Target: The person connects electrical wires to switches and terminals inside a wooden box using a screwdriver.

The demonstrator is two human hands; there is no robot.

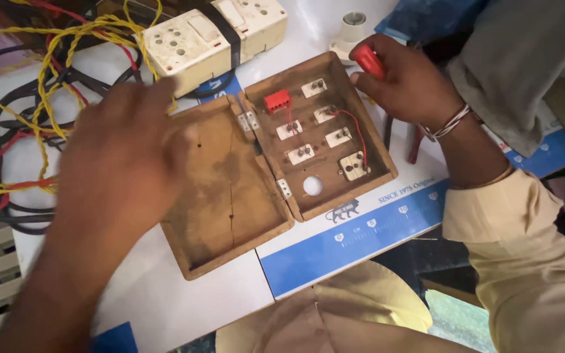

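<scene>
Hinged wooden box [263,157] lying open on the table [165,307]: stiff, light, best held by its rims. Left hand [122,153] spread open, blurred, at its lid; right hand [403,82] closed around a red-handled screwdriver [367,60].

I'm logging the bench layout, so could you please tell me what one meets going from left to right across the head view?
Tangle of yellow, red and black wires → left hand → empty half of the open wooden box → hinged half with the switch backs and red wiring → right hand holding a red-handled tool.
</scene>
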